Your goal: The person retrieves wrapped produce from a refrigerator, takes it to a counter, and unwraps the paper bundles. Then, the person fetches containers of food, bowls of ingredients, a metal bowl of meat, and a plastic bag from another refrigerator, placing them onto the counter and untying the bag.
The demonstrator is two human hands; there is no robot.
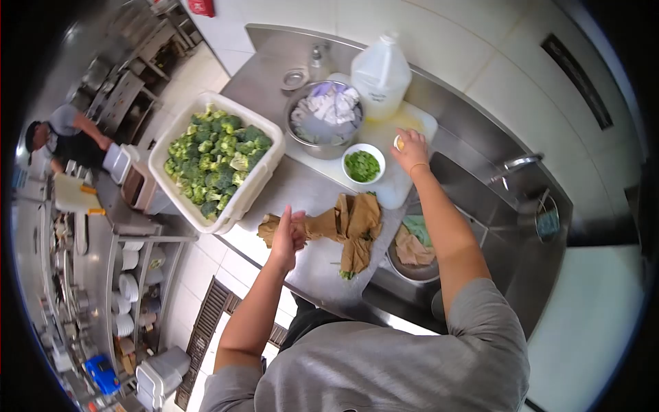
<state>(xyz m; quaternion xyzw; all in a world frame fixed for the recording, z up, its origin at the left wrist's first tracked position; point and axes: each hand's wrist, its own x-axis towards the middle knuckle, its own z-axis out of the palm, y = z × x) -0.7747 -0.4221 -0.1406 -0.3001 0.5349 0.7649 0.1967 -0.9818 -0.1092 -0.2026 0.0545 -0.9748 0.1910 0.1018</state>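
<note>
Our right grip [413,147], between two and three o'clock of the white bowl [346,167], is closed around a small pale thing [397,143]; our fingers cover most of it, so we cannot tell what it is. Our left grip [288,230], between seven and eight o'clock of that bowl, is loosely spread, thumb apart from bent fingers, over one end of the crumpled brown paper [364,216]. We cannot tell whether it touches.

The paper lies at six o'clock of the bowl, creased and matte on the smooth metal surface [312,264], with leafy green tips [347,274] poking out; the rest of what it wraps is hidden. The round bowl holds chopped greens [362,166] and stands on a flat white board [395,196]. At twelve o'clock we see a translucent plastic jug [376,79]; at eleven, a steel bowl [322,146] of cloudy liquid and whitish, purple-tinged pieces we cannot identify. Knobbly broccoli [216,161] heaps in a rectangular tub [255,187] at nine. At five, our right forearm partly hides a metal bowl [412,280] in the sink.
</note>
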